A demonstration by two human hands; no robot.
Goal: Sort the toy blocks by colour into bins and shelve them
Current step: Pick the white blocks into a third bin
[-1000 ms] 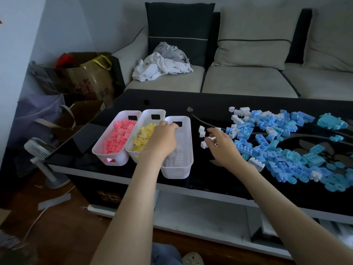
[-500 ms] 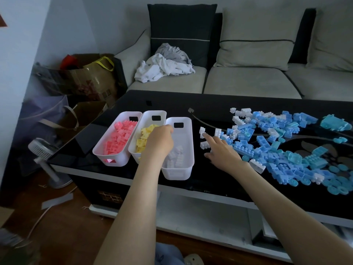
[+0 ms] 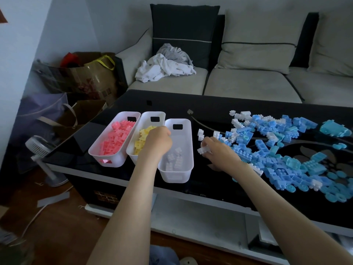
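Observation:
Three white bins stand side by side on the black table [image 3: 172, 102]: a pink-block bin [image 3: 95, 151], a yellow-block bin [image 3: 152, 114] and a white-block bin [image 3: 176, 176] holding a few white blocks [image 3: 174, 159]. My left hand [image 3: 158, 143] is curled over the rim between the yellow and white bins; its fingertips are hidden. Just right of the bins, my right hand [image 3: 221, 153] pinches a white block [image 3: 202, 150]. Two more loose white blocks [image 3: 200, 133] lie beyond it. A big pile of blue blocks [image 3: 277, 150], with white ones mixed in, spreads to the right.
A grey sofa [image 3: 248, 83] with a heap of clothes [image 3: 164, 67] runs behind the table. Paper bags [image 3: 91, 77] and a small fan [image 3: 38, 148] crowd the floor at the left. A lower shelf [image 3: 191, 217] shows under the tabletop.
My right hand has curled down and picked up a white block at the pile's left edge. The left hand has stayed at the bins, slipping slightly toward me.

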